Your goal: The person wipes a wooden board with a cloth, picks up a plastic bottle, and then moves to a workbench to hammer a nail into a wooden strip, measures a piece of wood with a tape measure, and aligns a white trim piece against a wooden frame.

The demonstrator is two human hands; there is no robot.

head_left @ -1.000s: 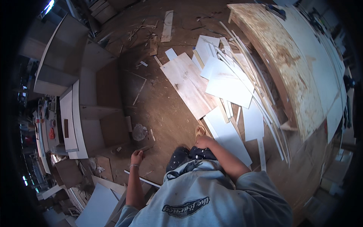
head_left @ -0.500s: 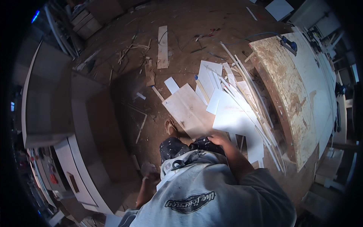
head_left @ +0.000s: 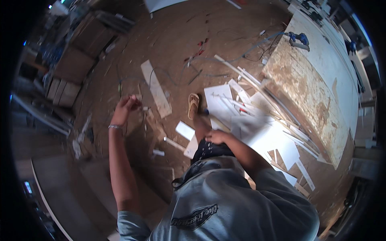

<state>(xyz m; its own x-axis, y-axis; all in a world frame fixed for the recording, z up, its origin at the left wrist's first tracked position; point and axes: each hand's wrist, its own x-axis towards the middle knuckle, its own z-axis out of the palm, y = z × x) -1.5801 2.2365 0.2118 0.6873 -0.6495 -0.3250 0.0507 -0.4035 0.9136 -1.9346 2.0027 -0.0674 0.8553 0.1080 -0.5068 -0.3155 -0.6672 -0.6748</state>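
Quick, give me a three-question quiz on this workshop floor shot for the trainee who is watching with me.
1. True or false: the left hand is raised out in front over the dirt floor.
2. Where is the right hand? A) close in against the dark shorts B) on the big board C) raised overhead
3. Fill in: the forward foot wears a tan ____, just left of the scattered white panels.

Key: 1 true. 2 A. 3 sandal.
Whether either hand grips anything cannot be told from this view.
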